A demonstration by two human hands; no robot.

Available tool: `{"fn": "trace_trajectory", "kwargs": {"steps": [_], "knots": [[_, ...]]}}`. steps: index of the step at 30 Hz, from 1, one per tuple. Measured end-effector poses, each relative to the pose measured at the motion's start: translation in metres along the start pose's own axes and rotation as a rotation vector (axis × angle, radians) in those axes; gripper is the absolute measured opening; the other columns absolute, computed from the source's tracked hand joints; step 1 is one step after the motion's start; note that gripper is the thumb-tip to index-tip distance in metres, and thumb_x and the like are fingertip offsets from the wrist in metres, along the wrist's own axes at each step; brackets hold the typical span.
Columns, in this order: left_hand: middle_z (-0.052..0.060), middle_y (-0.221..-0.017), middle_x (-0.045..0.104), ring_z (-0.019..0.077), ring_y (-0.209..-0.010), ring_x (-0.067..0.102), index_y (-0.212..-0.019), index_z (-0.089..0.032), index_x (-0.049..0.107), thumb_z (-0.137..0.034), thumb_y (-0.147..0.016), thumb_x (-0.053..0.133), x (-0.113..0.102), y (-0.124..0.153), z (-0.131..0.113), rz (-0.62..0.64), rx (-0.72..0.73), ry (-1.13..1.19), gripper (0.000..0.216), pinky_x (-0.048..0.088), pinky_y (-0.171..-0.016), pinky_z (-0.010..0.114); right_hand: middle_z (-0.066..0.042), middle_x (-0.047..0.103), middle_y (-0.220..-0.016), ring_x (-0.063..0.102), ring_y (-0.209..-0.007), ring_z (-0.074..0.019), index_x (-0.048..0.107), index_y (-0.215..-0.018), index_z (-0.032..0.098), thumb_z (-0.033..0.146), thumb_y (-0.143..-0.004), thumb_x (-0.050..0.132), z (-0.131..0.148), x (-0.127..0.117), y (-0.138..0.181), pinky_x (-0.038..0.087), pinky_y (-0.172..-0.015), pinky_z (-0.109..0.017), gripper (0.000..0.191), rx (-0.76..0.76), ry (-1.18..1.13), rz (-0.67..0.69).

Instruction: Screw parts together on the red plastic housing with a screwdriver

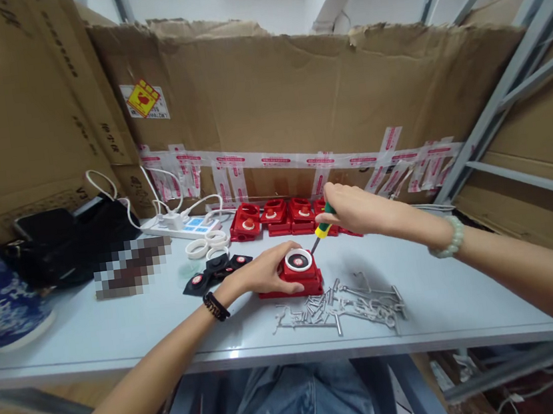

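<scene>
My left hand [273, 269] grips a red plastic housing [311, 286] on the table, its fingers around the left side. A white ring [298, 260] with a black centre sits on top of the housing. In my right hand [341, 204] is a screwdriver [323, 229] with a green and yellow handle. Its shaft slants down to the housing's right edge beside the ring; whether the tip touches a screw is too small to tell. Metal screws and silver rods [344, 309] lie in a loose pile just in front of the housing.
Several red housings [272, 215] stand in a row at the back. White rings [197, 247] and black pieces with red centres [216, 272] lie on the left. Behind them is a power strip [181, 225] with cables. A cardboard wall [263, 101] closes off the back.
</scene>
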State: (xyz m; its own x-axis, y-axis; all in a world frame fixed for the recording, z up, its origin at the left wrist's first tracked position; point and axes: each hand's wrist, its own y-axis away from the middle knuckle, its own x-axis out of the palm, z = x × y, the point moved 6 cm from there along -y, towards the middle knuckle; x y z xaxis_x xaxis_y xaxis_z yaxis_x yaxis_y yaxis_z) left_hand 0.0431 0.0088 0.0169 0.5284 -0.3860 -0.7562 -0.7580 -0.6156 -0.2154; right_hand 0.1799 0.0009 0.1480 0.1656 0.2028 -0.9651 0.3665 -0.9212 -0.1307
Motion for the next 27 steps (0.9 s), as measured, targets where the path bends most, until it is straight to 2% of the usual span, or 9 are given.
{"fn": "trace_trajectory", "kwargs": {"steps": [3, 6, 8, 11, 14, 16, 19, 22, 27], "knots": [[0.008, -0.116, 0.055, 0.0247, -0.103, 0.054, -0.12, -0.021, 0.043, -0.041, -0.066, 0.071, 0.0, 0.0, -0.001, -0.005, 0.002, -0.01, 0.063, 0.043, -0.09, 0.036, -0.022, 0.065, -0.084, 0.064, -0.078, -0.0289, 0.056, -0.101, 0.002, 0.055, -0.086, 0.045, 0.007, -0.007, -0.004, 0.04, -0.057, -0.032, 0.056, 0.129, 0.158, -0.028], [0.008, -0.116, 0.055, 0.0246, -0.102, 0.055, -0.119, -0.021, 0.044, -0.04, -0.066, 0.071, -0.001, -0.001, -0.002, -0.01, 0.01, -0.014, 0.063, 0.043, -0.09, 0.036, -0.022, 0.066, -0.083, 0.065, -0.079, -0.0295, 0.063, -0.082, 0.007, 0.053, -0.089, 0.036, 0.011, -0.01, -0.01, 0.04, -0.058, -0.032, 0.054, 0.176, 0.197, -0.019], [0.008, -0.116, 0.055, 0.0247, -0.103, 0.054, -0.118, -0.021, 0.044, -0.04, -0.066, 0.071, -0.001, -0.001, -0.002, -0.008, 0.014, -0.015, 0.062, 0.043, -0.09, 0.036, -0.021, 0.067, -0.084, 0.064, -0.08, -0.0292, 0.064, -0.079, 0.01, 0.044, -0.091, 0.037, 0.014, -0.009, -0.013, 0.039, -0.059, -0.032, 0.045, 0.128, 0.16, -0.002], [0.008, -0.116, 0.055, 0.0246, -0.103, 0.054, -0.119, -0.021, 0.044, -0.041, -0.066, 0.071, -0.001, 0.0, -0.001, -0.007, 0.015, -0.017, 0.063, 0.043, -0.091, 0.036, -0.018, 0.066, -0.087, 0.062, -0.076, -0.0256, 0.059, -0.093, 0.01, 0.031, -0.089, 0.038, 0.019, -0.01, -0.013, 0.038, -0.059, -0.032, 0.03, -0.005, 0.051, 0.002], [0.008, -0.118, 0.055, 0.0247, -0.105, 0.054, -0.121, -0.021, 0.042, -0.041, -0.067, 0.071, 0.0, 0.0, 0.001, -0.005, 0.01, -0.02, 0.065, 0.042, -0.092, 0.036, -0.014, 0.062, -0.097, 0.058, -0.076, -0.0204, 0.05, -0.103, 0.013, 0.029, -0.088, 0.039, 0.027, -0.011, -0.007, 0.04, -0.063, -0.031, 0.024, -0.231, -0.081, 0.059], [0.008, -0.119, 0.054, 0.025, -0.106, 0.054, -0.122, -0.021, 0.041, -0.042, -0.067, 0.07, 0.0, 0.0, 0.001, 0.0, 0.009, -0.022, 0.066, 0.042, -0.092, 0.036, -0.012, 0.061, -0.1, 0.057, -0.077, -0.0187, 0.048, -0.104, 0.015, 0.028, -0.087, 0.042, 0.029, -0.011, -0.003, 0.041, -0.063, -0.03, 0.022, -0.296, -0.137, 0.138], [0.008, -0.119, 0.054, 0.0253, -0.107, 0.054, -0.122, -0.02, 0.042, -0.041, -0.067, 0.07, 0.0, -0.001, 0.0, 0.002, 0.01, -0.029, 0.065, 0.042, -0.093, 0.036, -0.014, 0.062, -0.092, 0.058, -0.07, -0.0203, 0.047, -0.108, 0.011, 0.037, -0.087, 0.043, 0.02, -0.008, -0.002, 0.039, -0.054, -0.031, 0.033, -0.159, -0.095, 0.21], [0.008, -0.118, 0.055, 0.0254, -0.105, 0.054, -0.122, -0.021, 0.042, -0.042, -0.067, 0.071, -0.001, -0.001, -0.001, 0.0, 0.001, -0.031, 0.065, 0.042, -0.092, 0.036, -0.019, 0.063, -0.086, 0.06, -0.072, -0.0256, 0.055, -0.101, 0.007, 0.048, -0.089, 0.039, 0.014, -0.011, -0.009, 0.036, -0.052, -0.032, 0.045, -0.006, 0.081, 0.109], [0.008, -0.118, 0.055, 0.0252, -0.105, 0.054, -0.121, -0.021, 0.042, -0.042, -0.066, 0.071, 0.0, 0.0, -0.001, 0.001, 0.0, -0.018, 0.066, 0.043, -0.091, 0.036, -0.014, 0.062, -0.073, 0.059, -0.066, -0.0225, 0.06, -0.077, 0.013, 0.037, -0.088, 0.04, 0.018, -0.007, -0.02, 0.034, -0.051, -0.031, 0.032, -0.058, 0.107, 0.073]]}}
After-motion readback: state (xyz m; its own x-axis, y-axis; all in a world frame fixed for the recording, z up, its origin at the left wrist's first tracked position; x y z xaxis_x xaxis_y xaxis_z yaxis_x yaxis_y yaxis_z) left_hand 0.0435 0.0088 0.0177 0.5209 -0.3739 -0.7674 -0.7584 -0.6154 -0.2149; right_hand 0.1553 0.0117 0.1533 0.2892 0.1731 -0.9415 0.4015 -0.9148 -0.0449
